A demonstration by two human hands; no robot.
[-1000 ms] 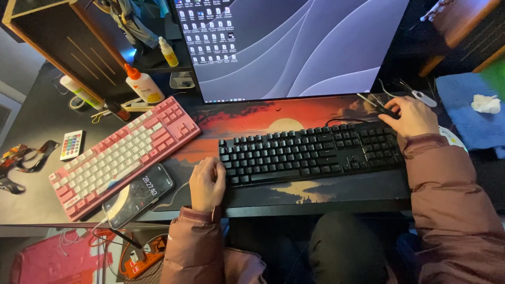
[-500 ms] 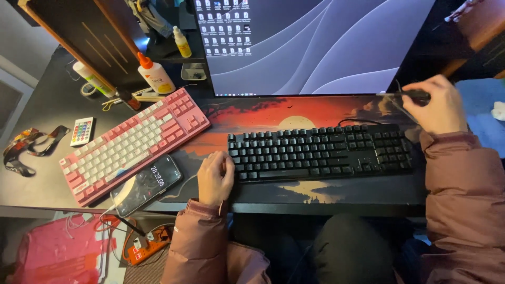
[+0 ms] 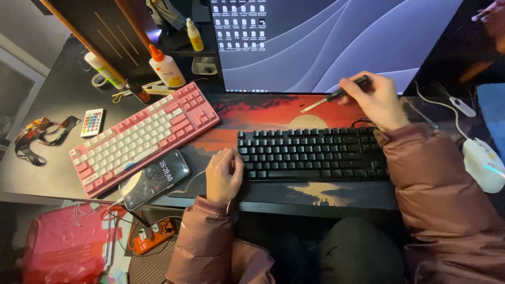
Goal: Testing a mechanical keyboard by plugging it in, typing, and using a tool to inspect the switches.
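A black keyboard (image 3: 315,153) lies on a sunset-print desk mat (image 3: 273,113) in front of me. My left hand (image 3: 223,175) rests on the mat, touching the keyboard's left end with curled fingers. Above the keyboard's far edge, my right hand (image 3: 374,100) grips a thin black-handled screwdriver (image 3: 336,95), its metal tip pointing left over the mat. Both arms wear a puffy mauve jacket.
A pink and white keyboard (image 3: 142,137) lies at an angle to the left, a phone (image 3: 154,178) below it and a small remote (image 3: 93,122) beside it. Glue bottles (image 3: 165,67) stand behind. A monitor (image 3: 326,42) fills the back. A white mouse (image 3: 484,163) sits right.
My right hand has lifted the screwdriver from the desk's right side and carried it left over the black keyboard's far edge. My left hand has stayed at the keyboard's left end.
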